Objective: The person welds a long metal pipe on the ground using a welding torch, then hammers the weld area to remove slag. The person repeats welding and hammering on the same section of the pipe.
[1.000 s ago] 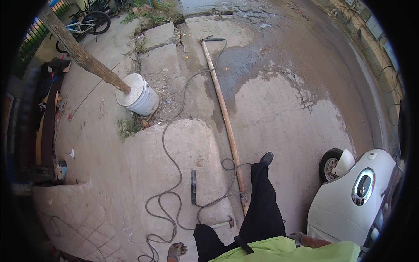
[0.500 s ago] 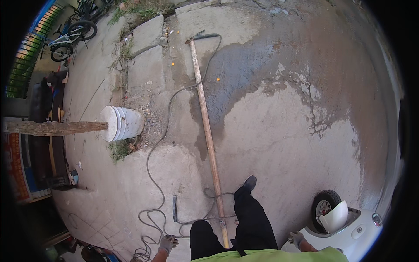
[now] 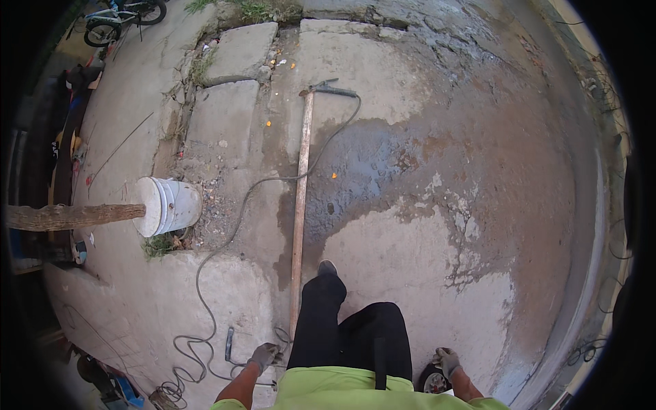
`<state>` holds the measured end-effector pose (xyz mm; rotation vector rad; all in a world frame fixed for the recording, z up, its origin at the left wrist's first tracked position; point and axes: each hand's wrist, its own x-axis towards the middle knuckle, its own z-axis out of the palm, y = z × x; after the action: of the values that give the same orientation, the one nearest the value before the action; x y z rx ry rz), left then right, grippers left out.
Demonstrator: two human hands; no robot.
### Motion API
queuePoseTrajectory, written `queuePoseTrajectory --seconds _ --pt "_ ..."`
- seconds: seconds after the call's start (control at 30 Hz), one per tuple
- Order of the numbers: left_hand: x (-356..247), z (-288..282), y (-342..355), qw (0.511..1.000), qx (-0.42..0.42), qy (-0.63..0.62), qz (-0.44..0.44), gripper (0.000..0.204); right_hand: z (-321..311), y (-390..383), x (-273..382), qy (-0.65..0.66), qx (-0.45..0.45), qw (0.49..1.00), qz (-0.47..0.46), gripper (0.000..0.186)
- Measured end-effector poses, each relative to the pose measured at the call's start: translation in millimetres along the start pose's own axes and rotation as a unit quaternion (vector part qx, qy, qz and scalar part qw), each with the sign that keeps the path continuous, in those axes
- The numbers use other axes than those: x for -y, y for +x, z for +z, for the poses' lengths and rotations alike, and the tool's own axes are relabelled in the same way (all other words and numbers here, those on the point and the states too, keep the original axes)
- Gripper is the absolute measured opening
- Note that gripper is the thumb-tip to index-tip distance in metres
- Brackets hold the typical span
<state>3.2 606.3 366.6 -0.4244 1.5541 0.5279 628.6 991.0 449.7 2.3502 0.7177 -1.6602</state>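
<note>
My left hand (image 3: 265,356), in a grey work glove, hangs beside my left thigh with fingers loosely bent and apart, holding nothing. My gloved right hand (image 3: 447,361) hangs at my other side, its fingers half curled and nothing visible in them. Below it in the picture shows part of a wheel (image 3: 432,378). Ahead of me a long worn pole (image 3: 301,184) lies on the ground, alongside my forward foot. At its far end rests a dark clamp-like welding electrode holder (image 3: 333,89), trailing a cable (image 3: 239,219). A short dark bar (image 3: 229,343) lies near my left hand.
A white bucket (image 3: 179,208) with a rough wooden post (image 3: 75,216) stands at the left. Loops of cable (image 3: 184,376) lie at lower left. Wet, muddy ground (image 3: 383,157) spreads ahead and right. Broken slabs (image 3: 225,116) and a bicycle (image 3: 102,31) are farther off.
I have stepped forward, my left foot now leading beside the pole. The bucket and bar have shifted left in view, and the white vehicle at lower right has mostly passed out of view.
</note>
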Motion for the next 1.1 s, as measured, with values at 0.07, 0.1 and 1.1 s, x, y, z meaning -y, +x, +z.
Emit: queuePoseTrajectory --seconds 0.07,0.1,1.1 --pt "-108 -3 13 0.992 -0.046 0.0 0.115 0.032 10 -2 36 -0.004 -0.016 1.0 0.02 0.027" --pt "-164 4 4 0.984 -0.05 -0.043 0.166 0.034 8 -5 53 -0.01 0.004 0.999 0.034 0.026" --pt "-778 301 119 0.863 -0.053 -0.417 0.28 0.038 384 196 1142 -0.682 0.059 0.572 -0.451 0.098"
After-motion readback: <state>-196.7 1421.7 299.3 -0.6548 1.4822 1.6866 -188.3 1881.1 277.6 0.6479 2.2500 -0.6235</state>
